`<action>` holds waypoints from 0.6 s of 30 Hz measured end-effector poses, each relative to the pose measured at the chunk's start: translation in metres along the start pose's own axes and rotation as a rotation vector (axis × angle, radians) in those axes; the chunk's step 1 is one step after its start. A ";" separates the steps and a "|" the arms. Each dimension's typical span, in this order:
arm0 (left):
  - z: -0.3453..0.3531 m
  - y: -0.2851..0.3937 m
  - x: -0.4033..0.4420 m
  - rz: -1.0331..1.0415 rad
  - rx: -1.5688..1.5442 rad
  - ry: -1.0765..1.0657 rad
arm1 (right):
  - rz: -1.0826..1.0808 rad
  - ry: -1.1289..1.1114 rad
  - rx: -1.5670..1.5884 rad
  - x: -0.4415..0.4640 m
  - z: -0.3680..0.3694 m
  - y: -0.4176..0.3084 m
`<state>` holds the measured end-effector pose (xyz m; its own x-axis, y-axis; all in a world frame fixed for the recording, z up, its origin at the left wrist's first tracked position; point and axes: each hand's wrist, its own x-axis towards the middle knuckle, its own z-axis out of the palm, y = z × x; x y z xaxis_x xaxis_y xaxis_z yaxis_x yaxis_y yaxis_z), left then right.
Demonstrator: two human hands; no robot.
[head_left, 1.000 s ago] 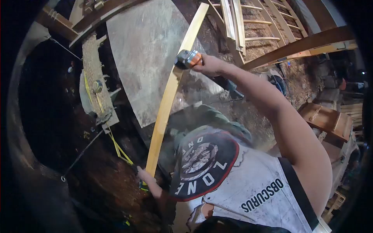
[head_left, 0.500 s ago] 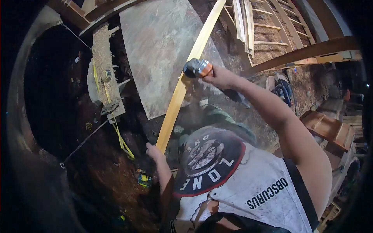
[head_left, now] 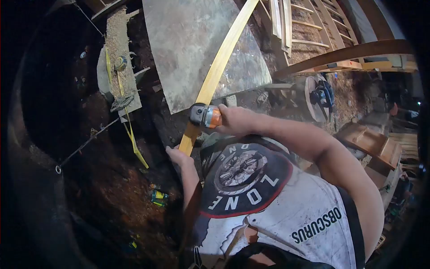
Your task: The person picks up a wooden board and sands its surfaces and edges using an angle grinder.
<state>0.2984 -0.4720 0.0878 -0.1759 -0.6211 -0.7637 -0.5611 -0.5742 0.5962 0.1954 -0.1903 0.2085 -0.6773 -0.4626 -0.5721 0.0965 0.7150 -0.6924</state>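
Board (head_left: 216, 71) is running from my left hand (head_left: 180, 158), clasping its near end, out past my right hand (head_left: 233, 120), wrapped round a power tool (head_left: 205, 115) sitting on it. I'm judging it mid-job; can't tell how much is done or remaining.

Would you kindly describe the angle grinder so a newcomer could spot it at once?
Find the long yellowish wooden board running from the top edge down to the left hand. Near its lower end, the right hand holds the angle grinder, whose orange band and dark head stand out against the board.
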 end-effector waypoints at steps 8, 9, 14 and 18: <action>-0.007 -0.019 0.013 0.101 0.058 0.093 | -0.043 0.024 0.007 0.030 -0.045 0.031; -0.008 -0.019 0.011 0.150 0.039 0.127 | -0.023 0.070 0.022 0.033 -0.054 0.036; -0.010 -0.004 -0.015 0.207 0.016 0.219 | -0.071 0.211 0.244 0.073 -0.098 0.103; -0.036 -0.018 0.023 0.244 0.108 0.124 | 0.020 0.325 0.098 0.068 -0.141 0.103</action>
<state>0.3333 -0.4950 0.0691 -0.2199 -0.7980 -0.5611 -0.5982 -0.3440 0.7237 0.0568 -0.0741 0.1600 -0.8699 -0.2468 -0.4269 0.1711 0.6609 -0.7307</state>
